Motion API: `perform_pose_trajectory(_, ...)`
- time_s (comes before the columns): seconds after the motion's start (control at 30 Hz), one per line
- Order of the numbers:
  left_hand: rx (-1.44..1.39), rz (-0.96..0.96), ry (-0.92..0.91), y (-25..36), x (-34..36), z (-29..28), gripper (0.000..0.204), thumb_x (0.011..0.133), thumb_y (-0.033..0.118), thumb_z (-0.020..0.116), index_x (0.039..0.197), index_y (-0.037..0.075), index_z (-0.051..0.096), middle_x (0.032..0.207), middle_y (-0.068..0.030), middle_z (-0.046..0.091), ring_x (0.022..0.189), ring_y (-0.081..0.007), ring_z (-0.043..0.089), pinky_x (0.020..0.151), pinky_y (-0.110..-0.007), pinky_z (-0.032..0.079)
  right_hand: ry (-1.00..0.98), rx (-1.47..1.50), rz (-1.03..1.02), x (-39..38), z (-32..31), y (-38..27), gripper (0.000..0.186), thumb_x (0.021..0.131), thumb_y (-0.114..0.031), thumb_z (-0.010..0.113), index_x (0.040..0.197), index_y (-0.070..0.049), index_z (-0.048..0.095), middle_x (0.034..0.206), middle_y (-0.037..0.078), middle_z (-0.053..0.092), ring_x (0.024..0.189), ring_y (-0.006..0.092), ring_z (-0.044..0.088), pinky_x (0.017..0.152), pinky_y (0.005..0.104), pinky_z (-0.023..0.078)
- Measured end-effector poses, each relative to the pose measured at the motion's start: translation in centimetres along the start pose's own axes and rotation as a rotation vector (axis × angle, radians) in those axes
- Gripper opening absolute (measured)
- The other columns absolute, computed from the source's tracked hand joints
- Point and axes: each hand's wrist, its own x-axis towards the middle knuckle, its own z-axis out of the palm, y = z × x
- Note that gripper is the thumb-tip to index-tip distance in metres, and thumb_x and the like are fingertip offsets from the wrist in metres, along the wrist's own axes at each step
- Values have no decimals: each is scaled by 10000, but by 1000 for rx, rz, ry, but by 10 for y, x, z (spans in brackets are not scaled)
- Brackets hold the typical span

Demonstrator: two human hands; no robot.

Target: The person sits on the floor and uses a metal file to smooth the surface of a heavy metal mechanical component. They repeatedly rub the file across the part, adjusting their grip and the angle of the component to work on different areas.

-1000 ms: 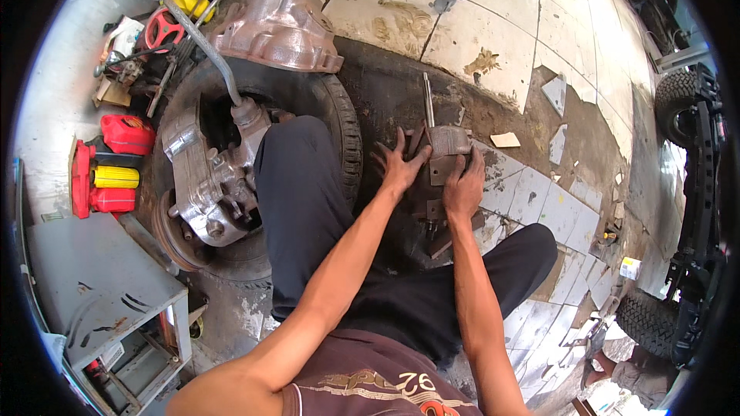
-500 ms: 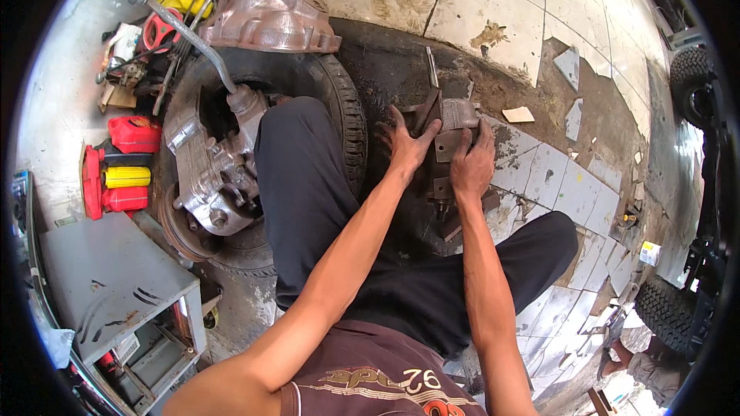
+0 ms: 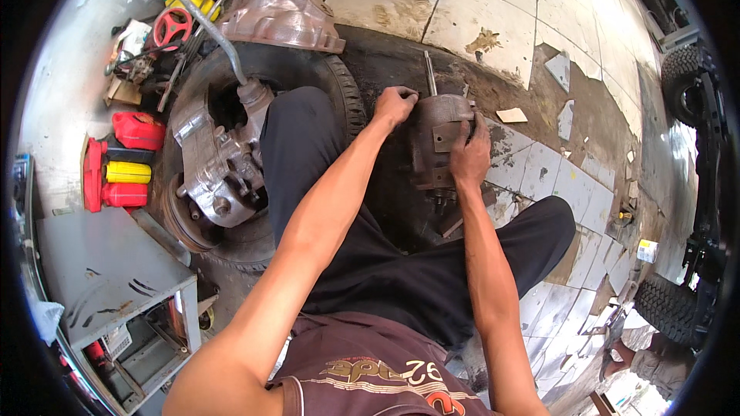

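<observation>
A grimy brown metal gearbox housing (image 3: 438,139) stands on the dark floor between my bent legs. From its far end a bare steel shaft (image 3: 430,73) sticks out. My right hand (image 3: 470,156) grips the right side of the housing, its fingers laid along the metal. At the far left edge of the housing is my left hand (image 3: 395,105), with its fingers curled together in a pinch. What those fingers hold, if anything, is too small to see.
On my left a tyre (image 3: 343,96) bears a silvery gear-lever casting (image 3: 216,162). Beyond it stands a bell-shaped metal housing (image 3: 281,15). A grey metal cabinet (image 3: 116,262) and red-and-yellow containers (image 3: 127,172) are at far left. Broken tiles (image 3: 559,69) lie right; another person's legs (image 3: 647,366) show lower right.
My left hand has moved off the top of the housing to its far left edge, and its spread fingers have closed. The housing now shows more fully. My right hand has shifted slightly nearer.
</observation>
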Motion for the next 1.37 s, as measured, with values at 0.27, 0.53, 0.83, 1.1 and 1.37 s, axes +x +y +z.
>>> perform_pose_trajectory(0.27,371,238,126,-7,-17,7,337,925,230,630,1234,118,704,1182,-176,682,1116,-390,636,973,-468,503,-19,-3,-12,-2,-2,2,522,1048,-409,459,1412,-36,493,1415,184,552,1254,408,542,1035,481,447)
perform_pose_trajectory(0.53,270,130,208,23,-40,-7,270,944,227,580,1079,5,655,1069,-225,675,1070,-425,622,920,-524,491,21,-35,-65,-3,1,5,508,1040,-381,482,1410,-33,494,1391,192,570,1248,409,547,1023,476,455)
perform_pose_trajectory(0.83,143,279,248,0,-108,33,288,935,243,569,1053,-7,653,1112,-217,676,1076,-437,605,953,-487,471,11,-26,-37,-2,1,4,502,1037,-382,490,1417,-53,489,1410,182,556,1254,405,546,1029,475,455)
perform_pose_trajectory(1.1,-426,-101,284,-15,-81,40,256,990,235,577,1020,0,676,1036,-141,706,965,-320,673,843,-389,508,-12,-19,-47,-2,1,1,507,1036,-383,492,1415,-47,487,1409,184,554,1265,402,539,1029,475,454)
perform_pose_trajectory(1.37,-353,-1,336,-24,-78,60,326,916,209,705,1185,31,659,1063,-130,726,988,-214,674,888,-352,506,-20,-37,-46,-1,0,6,533,1038,-407,488,1443,-61,463,1436,193,531,1289,392,529,1051,476,443)
